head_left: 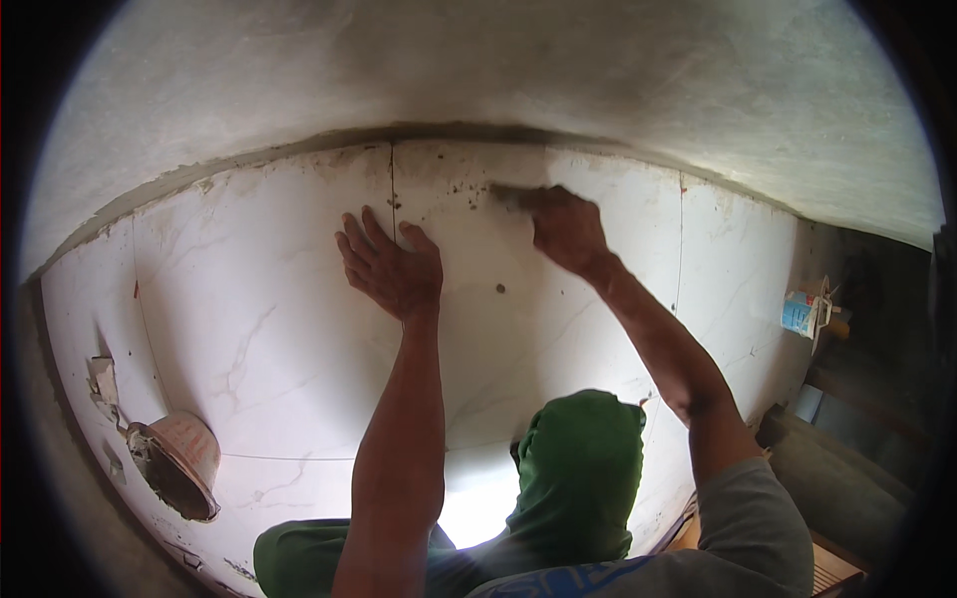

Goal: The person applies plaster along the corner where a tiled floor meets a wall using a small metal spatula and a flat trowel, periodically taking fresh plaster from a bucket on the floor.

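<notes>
Spanning the upright joint (393,179) between two pale wall tiles, the left hand (394,269) is spreading its fingers, thumb to the right of the line, palm apparently lying against the surface. The right hand (566,227) is curling in a fist around a dark tool (510,196), which is pointing left near the upper edge of the middle tile (478,344). Both tool and knuckles are showing blurred, so the tool's exact shape is staying unclear, and I cannot tell whether its tip is touching the tile. Dark specks (473,189) are dotting the tile just left of the tip, below the ragged border with the grey concrete (478,60).

For good work here, the tool should probably be lying at a low angle, moving in short, even strokes so that no corner is digging into the glossy face. Pressure should be easing near the joint and along the top edge, where chipping is seeming likeliest. The left hand should be bearing flat and steady, its fingers well out of the tool's path.

Near the wall's lower left edge, a mortar-smeared bucket (202,446) is sitting tilted. A green hood (583,458) is showing below the arms.
</notes>
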`<action>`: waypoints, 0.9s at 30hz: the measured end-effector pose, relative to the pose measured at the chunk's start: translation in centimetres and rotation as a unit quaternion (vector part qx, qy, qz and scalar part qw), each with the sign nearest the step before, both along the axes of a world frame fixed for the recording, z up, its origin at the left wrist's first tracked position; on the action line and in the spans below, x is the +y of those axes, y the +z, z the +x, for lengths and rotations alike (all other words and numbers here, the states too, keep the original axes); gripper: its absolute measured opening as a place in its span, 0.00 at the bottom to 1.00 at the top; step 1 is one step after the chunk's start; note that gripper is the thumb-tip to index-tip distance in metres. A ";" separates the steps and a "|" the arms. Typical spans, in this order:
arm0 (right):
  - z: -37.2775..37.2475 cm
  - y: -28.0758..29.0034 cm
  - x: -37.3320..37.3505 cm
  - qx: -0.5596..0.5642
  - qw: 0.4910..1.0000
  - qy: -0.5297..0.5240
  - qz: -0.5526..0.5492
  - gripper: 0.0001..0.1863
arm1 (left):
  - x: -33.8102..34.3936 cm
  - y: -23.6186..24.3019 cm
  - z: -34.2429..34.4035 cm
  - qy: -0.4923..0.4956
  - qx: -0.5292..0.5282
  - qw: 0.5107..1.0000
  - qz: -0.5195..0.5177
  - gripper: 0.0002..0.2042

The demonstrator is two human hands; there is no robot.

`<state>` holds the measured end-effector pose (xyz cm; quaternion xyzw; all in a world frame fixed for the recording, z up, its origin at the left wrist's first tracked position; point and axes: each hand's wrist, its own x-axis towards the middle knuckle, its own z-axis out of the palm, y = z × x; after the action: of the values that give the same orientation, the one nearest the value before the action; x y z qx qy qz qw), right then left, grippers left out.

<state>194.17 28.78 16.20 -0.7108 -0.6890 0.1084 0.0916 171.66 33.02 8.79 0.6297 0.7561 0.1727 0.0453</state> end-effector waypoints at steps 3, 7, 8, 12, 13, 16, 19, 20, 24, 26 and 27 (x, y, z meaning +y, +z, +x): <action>-3.2 1.6 -6.7 0.049 0.991 0.080 -0.091 0.14 | -0.6 -0.2 0.2 -0.004 -0.004 1.000 -0.008 0.31; -1.3 2.4 -11.2 0.242 0.949 -0.001 -0.203 0.07 | -1.0 -0.6 0.8 -0.004 -0.011 1.000 0.020 0.30; -0.4 2.6 -11.5 0.356 0.905 -0.104 -0.209 0.08 | -1.3 -0.8 0.9 -0.005 -0.005 1.000 0.016 0.30; 0.2 1.5 -12.4 0.459 0.840 -0.173 -0.233 0.15 | -1.2 -1.9 1.0 -0.010 -0.008 0.999 0.049 0.31; -0.8 1.4 -12.9 0.481 0.834 -0.164 -0.214 0.15 | -1.2 -2.4 0.4 -0.011 -0.002 0.998 0.065 0.31; -5.4 4.5 -13.5 0.436 0.848 -0.057 -0.295 0.15 | -1.2 -3.4 -2.9 -0.039 -0.059 0.992 0.103 0.33; -5.9 5.3 -16.6 0.428 0.834 0.001 -0.348 0.16 | -1.4 -0.4 -5.1 -0.185 -0.063 0.981 -0.008 0.33; -6.1 5.4 -16.7 0.380 0.844 0.021 -0.379 0.17 | -0.9 0.9 -7.6 -0.247 -0.030 0.968 -0.035 0.33; -7.9 5.7 -17.5 0.401 0.834 0.051 -0.375 0.17 | 1.9 8.7 -17.2 -0.337 0.085 0.889 -0.299 0.25; -8.6 6.5 -16.9 0.423 0.838 0.062 -0.340 0.17 | 1.1 11.8 -22.2 -0.333 0.134 0.855 -0.374 0.19; -9.0 6.5 -16.7 0.425 0.836 0.081 -0.337 0.17 | 0.3 12.4 -25.7 -0.339 0.196 0.840 -0.375 0.19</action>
<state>185.13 12.13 22.67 -0.5233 -0.5584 0.6322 0.1210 145.92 33.33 21.20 0.8021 0.4958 -0.2774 0.1842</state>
